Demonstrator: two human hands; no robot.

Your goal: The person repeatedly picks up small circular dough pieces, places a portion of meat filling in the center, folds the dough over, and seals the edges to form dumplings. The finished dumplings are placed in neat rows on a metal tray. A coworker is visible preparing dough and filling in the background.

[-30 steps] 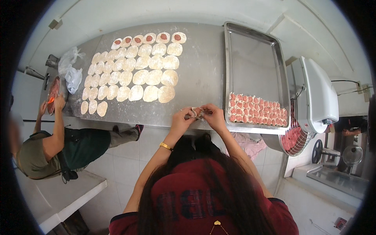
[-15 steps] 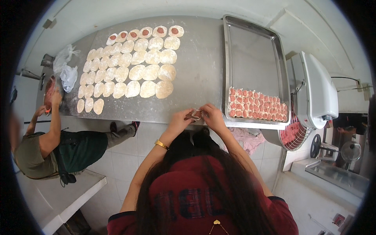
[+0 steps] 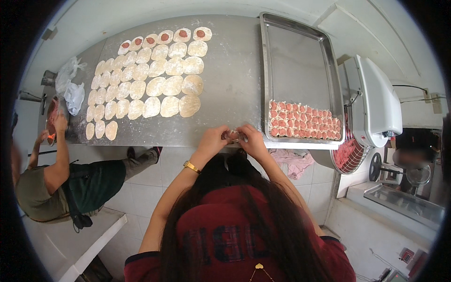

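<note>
Over the near edge of the steel table, my left hand (image 3: 215, 140) and my right hand (image 3: 252, 140) face each other, fingers closed around one open-topped meat dumpling (image 3: 231, 136). Pinkish filling shows inside its pale wrapper, and my fingers hide most of the sides. To the right, a large metal tray (image 3: 266, 61) holds packed rows of similar dumplings (image 3: 305, 121) at its near end. On the left lie rows of floured round dough wrappers (image 3: 155, 87). Those in the farthest row carry dabs of meat filling (image 3: 165, 36).
At the far left a co-worker (image 3: 56, 174) reaches into a bowl of meat (image 3: 52, 120) beside white plastic bags (image 3: 73, 96). A white mixer (image 3: 371, 103) with a wire guard stands right of the tray. Pink cloth (image 3: 293, 162) hangs below the table edge.
The wrapper between my fingers looks more gathered around the filling. The whole view has shifted slightly, and my hands stay at the table edge. The co-worker's hands have moved a little at the bowl.
</note>
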